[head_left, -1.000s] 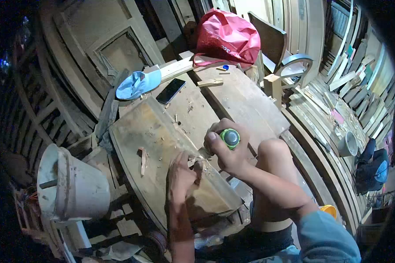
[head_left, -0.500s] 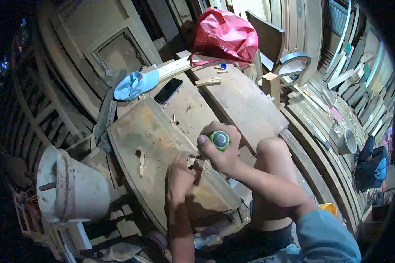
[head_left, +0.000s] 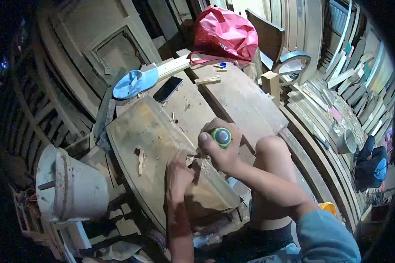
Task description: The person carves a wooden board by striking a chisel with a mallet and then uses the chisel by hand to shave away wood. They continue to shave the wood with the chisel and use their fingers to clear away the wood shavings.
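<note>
My right hand (head_left: 222,147) is wrapped round a green-rimmed handle with a grey end (head_left: 221,137), held upright over the edge of a wooden board (head_left: 149,131). The lower part of that tool is mostly hidden below my fist. Close by on the left, my left hand (head_left: 179,173) rests on the board beside a small notched area with wood chips; its fingertips are bent toward the notch, and whatever they press or hold is too small to make out. A wood sliver (head_left: 141,161) lies on the board.
A phone (head_left: 167,89), a blue cap (head_left: 136,84) and a pink bag (head_left: 226,35) lie toward the back. A white bucket (head_left: 85,188) stands at the left. Wood strips and a grey bucket (head_left: 347,141) are at the right, near a seated person (head_left: 371,166).
The tool's handle has tilted slightly, its grey end moving a little to the right. My left hand has barely moved.
</note>
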`<state>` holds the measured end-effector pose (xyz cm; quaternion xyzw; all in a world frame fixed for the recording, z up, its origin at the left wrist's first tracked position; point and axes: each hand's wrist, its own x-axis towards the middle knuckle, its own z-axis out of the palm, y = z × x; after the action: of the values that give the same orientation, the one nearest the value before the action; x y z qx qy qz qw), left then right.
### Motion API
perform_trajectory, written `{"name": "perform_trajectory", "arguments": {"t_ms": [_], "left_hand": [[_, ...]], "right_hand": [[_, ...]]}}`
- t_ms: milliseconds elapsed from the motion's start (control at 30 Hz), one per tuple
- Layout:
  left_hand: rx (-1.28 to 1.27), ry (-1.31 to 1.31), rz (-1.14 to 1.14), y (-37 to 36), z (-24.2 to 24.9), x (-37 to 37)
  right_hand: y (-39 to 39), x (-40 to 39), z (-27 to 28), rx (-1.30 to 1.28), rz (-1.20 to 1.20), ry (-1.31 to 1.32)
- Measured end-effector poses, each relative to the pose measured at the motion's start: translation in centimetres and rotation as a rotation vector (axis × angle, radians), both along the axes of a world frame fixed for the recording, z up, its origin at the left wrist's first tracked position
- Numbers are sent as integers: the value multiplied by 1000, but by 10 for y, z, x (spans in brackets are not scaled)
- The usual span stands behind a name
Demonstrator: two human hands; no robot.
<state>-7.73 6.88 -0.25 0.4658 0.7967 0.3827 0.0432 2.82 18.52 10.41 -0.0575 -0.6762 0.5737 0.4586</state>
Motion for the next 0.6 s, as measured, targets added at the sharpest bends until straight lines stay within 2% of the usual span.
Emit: {"name": "perform_trajectory", "arguments": {"t_ms": [33, 100, 167, 233, 300, 333, 433, 600], "left_hand": [[-12, -45, 27, 0, -3, -1], [-73, 22, 7, 1, 7, -1], [-20, -44, 26, 0, 0, 0], [-50, -4, -8, -1, -1, -2], [-34, -125, 63, -2, -13, -1], [37, 108, 45, -2, -21, -5], [1, 3, -3, -1, 5, 1], [61, -100, -42, 1, 6, 1]], "right_hand": [[0, -2, -1, 34, -1, -3], [-2, -5, 3, 59, -11, 17], [-5, -4, 6, -89, -44, 62], [-3, -3, 5, -95, -39, 96], [-1, 0, 7, -147, -60, 47], [0, 1, 8, -139, -33, 103], [-2, 1, 10, -147, -28, 160], [-2, 10, 13, 35, -13, -5]]}}
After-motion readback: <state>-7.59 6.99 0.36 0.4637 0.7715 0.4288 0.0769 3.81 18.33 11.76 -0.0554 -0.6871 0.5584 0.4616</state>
